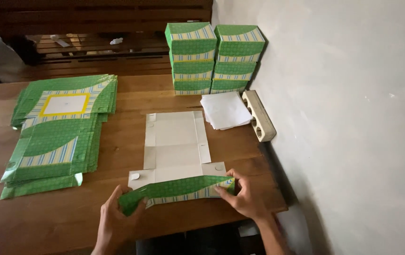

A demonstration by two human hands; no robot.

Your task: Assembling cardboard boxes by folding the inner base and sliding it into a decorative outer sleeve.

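Note:
A flat cardboard box blank lies white side up on the wooden table. Its near flap, green with striped trim, is folded up toward me. My left hand pinches the left end of that flap. At the right end, my right hand grips the flap with fingers curled over its edge. Both hands sit at the table's near edge.
A stack of flat green blanks covers the table's left side. Several assembled green boxes are stacked at the back by the wall. White paper sheets and a beige power strip lie to the right.

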